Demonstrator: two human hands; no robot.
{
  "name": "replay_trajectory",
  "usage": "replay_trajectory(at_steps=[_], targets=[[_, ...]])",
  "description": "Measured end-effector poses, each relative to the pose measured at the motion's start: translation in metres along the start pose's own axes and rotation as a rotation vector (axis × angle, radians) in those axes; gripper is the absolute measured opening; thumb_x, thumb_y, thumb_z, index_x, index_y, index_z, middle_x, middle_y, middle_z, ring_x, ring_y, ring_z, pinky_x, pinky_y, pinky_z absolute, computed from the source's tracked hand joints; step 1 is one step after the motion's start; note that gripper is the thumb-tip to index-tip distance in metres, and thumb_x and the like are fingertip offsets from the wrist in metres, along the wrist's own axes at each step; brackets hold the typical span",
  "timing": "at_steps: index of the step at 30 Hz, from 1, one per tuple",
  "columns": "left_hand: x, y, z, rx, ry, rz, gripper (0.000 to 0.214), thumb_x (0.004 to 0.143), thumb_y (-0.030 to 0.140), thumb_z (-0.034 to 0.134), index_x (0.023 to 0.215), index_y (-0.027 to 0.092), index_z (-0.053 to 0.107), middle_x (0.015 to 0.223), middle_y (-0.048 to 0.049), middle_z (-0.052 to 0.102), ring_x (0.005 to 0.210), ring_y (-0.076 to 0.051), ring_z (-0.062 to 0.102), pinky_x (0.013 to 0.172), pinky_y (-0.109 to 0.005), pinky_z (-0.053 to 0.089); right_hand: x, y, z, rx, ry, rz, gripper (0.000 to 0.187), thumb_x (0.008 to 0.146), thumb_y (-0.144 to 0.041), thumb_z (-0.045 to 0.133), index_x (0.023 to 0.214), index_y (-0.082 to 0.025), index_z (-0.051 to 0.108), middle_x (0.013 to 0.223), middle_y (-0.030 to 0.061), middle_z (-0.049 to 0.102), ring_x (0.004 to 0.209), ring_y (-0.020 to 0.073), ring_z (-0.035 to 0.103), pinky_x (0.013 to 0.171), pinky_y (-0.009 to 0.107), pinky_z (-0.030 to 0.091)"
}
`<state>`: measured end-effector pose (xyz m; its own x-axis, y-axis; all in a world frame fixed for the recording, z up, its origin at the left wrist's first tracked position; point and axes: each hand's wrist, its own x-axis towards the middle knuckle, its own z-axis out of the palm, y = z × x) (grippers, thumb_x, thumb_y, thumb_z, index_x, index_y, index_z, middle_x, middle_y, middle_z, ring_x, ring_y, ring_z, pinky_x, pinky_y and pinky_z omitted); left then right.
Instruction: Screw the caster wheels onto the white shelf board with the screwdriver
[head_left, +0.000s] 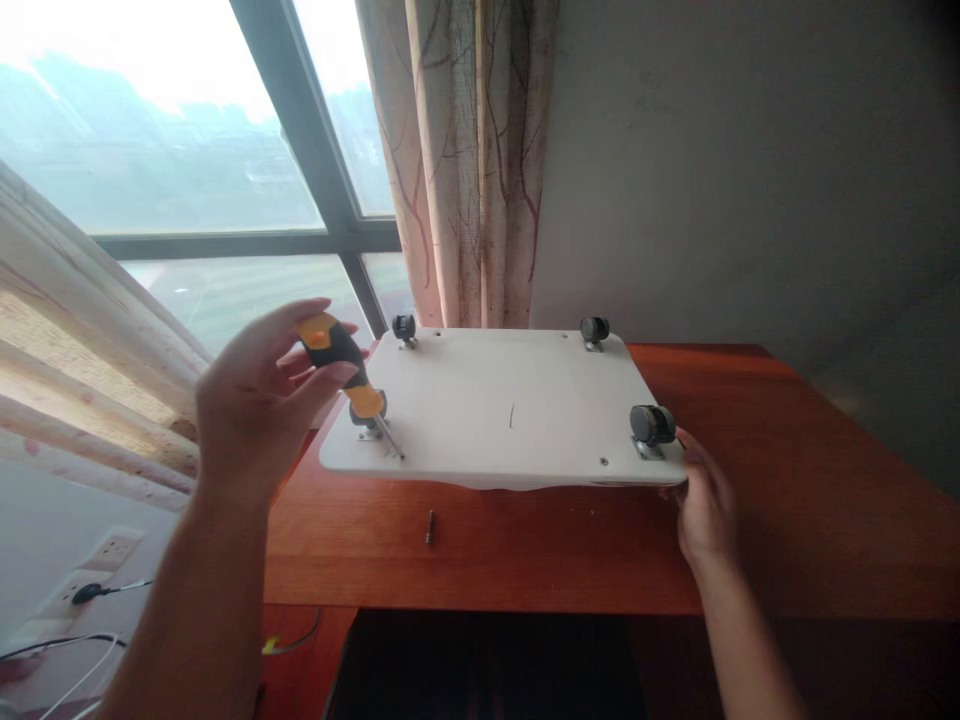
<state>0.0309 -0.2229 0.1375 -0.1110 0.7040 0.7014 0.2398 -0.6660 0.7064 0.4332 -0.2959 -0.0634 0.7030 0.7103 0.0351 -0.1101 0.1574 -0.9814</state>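
A yellow-and-black screwdriver [335, 358] is held by the handle in my left hand [259, 395], its fingers closed around it. The screwdriver's shaft slants down, and its tip is at a hole near the front left corner of a white board [480, 400]. Black caster wheels stand on metal plates at the board's corners, one [652, 425] at front right and another [595, 330] at back right. My right hand [705, 500] grips the board's front right corner, its fingers partly hidden by the edge. In front of the board, a screw [430, 527] lies on the table.
The board rests on a reddish-brown wooden table [810, 500]. Behind are a window [225, 180] and a patterned curtain [465, 160]. Wall sockets [112, 550] with cables are at the lower left. Something dark [487, 665] sits below the table's front edge.
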Motion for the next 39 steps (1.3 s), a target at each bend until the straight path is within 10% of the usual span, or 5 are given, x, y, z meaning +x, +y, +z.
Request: replay_trajectory(at_steps=[15, 39], targets=[[0.009, -0.016, -0.004, -0.034, -0.046, -0.063, 0.051, 0.074, 0.012, 0.084, 0.122, 0.014, 0.069, 0.101, -0.0055, 0.078, 0.08, -0.016, 0.076, 0.078, -0.03, 0.067, 0.002, -0.034, 0.007, -0.025, -0.027, 0.096, 0.051, 0.073, -0.047, 0.08, 0.117, -0.022, 0.076, 0.087, 0.0031, 0.071, 0.051, 0.0064, 0.049, 0.041, 0.018, 0.037], [0.001, 0.012, -0.005, -0.18, 0.071, 0.124, 0.049, 0.066, 0.007, 0.087, 0.113, 0.013, 0.073, 0.091, -0.0056, 0.076, 0.085, -0.022, 0.075, 0.071, -0.035, 0.068, 0.005, -0.025, -0.013, -0.221, -0.127, 0.051, 0.063, 0.077, -0.061, 0.072, 0.127, -0.022, 0.071, 0.097, 0.0061, 0.074, 0.059, 0.0128, 0.055, 0.051, 0.026, 0.046]])
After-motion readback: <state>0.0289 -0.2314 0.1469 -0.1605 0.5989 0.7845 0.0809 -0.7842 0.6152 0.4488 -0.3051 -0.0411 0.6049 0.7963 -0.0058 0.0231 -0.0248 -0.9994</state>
